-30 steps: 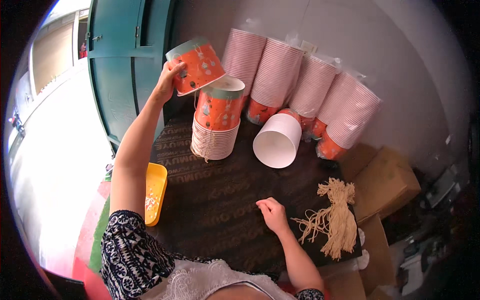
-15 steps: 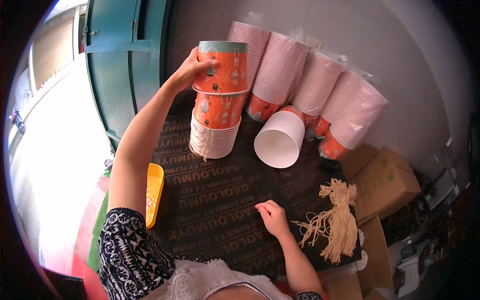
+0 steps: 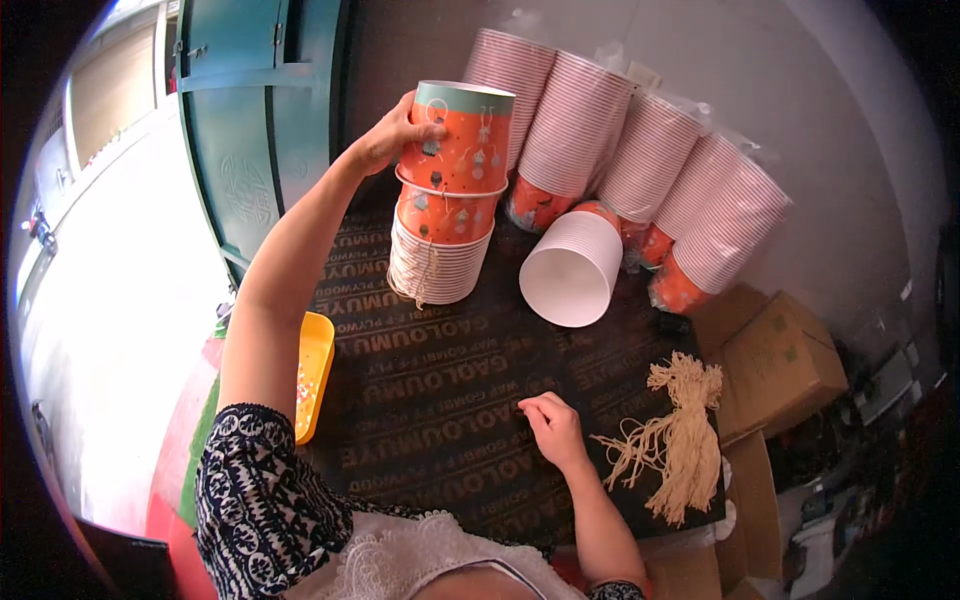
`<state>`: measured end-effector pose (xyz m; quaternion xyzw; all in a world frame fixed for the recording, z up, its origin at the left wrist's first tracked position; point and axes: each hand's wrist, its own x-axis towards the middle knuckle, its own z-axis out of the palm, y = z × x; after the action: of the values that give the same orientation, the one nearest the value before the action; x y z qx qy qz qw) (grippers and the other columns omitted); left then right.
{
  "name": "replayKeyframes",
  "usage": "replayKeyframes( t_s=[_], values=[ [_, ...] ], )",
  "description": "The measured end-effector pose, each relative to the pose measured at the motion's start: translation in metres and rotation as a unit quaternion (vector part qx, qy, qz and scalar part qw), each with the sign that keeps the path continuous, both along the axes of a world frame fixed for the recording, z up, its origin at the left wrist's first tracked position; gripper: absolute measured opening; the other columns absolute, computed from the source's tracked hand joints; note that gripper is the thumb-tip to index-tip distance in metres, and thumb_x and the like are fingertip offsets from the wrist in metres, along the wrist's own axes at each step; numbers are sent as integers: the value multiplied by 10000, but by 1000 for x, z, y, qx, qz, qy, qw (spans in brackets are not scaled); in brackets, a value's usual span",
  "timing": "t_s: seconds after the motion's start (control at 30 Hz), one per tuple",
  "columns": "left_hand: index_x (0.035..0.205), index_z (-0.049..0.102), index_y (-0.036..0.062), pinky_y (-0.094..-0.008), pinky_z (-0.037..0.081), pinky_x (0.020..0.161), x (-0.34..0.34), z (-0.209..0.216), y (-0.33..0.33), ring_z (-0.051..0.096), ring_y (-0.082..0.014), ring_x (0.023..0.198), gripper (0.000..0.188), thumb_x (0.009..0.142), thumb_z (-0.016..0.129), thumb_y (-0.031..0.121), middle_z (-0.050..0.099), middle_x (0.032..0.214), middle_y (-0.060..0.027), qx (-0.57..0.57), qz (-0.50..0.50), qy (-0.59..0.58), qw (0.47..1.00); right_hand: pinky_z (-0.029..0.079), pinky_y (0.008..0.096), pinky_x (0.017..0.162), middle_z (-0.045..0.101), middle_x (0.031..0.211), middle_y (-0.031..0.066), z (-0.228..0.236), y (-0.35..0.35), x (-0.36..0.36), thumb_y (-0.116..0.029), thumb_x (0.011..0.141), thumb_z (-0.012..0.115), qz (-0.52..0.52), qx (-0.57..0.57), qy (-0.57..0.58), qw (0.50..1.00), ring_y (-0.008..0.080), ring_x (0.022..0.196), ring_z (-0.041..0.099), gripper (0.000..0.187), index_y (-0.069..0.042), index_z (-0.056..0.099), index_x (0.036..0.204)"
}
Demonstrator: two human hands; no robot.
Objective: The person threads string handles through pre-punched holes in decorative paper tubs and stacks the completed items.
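Your left hand (image 3: pixel 392 137) pinches upturned orange paper tub (image 3: pixel 462 148) atop tub stack (image 3: pixel 450 268); right hand (image 3: pixel 552 430), fingers pressed together, over tabletop (image 3: pixel 430 400).

Strong daylight enters from the left, washing the ground (image 3: pixel 130 280) outside to white. The surface (image 3: pixel 430 400) is dim, the held cup (image 3: pixel 463 148) fairly sharp. Glare streaks the plastic wrap (image 3: pixel 725 240). Clutter (image 3: pixel 850 490) at right blurs into shadow; fisheye distortion bows the door (image 3: pixel 228 150), corners black.

And the dark tabletop (image 3: pixel 440 400) is carrying 1 upright tub stack (image 3: pixel 445 265), 1 tipped-over stack (image 3: pixel 570 270), wrapped stacks (image 3: pixel 575 125), a yellow tray (image 3: pixel 318 375) and pale cords (image 3: pixel 692 430)!
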<state>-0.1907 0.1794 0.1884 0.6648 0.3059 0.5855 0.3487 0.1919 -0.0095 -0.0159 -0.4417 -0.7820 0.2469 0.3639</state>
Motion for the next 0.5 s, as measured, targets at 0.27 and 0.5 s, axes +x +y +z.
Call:
replayKeyframes(
  t_s=[0.27,0.5],
  values=[
    [1354,274,-1,-411,355,1035,-9,3,4,492,-244,1150,958,660,812,383,488,1239,-163,-6,-36,107,994,497,314,662,632,848,113,1,-1,0,-67,874,579,-5,-5,6,1000,235,764,634,118,1,665,918],
    [1449,139,-31,-407,306,1066,-16,6,-1,431,-337,1244,1158,645,803,472,412,1328,-290,-3,56,81,995,497,304,657,637,844,111,0,1,-1,-68,874,579,-1,-5,8,1000,232,761,637,115,-1,667,907]
  ],
)
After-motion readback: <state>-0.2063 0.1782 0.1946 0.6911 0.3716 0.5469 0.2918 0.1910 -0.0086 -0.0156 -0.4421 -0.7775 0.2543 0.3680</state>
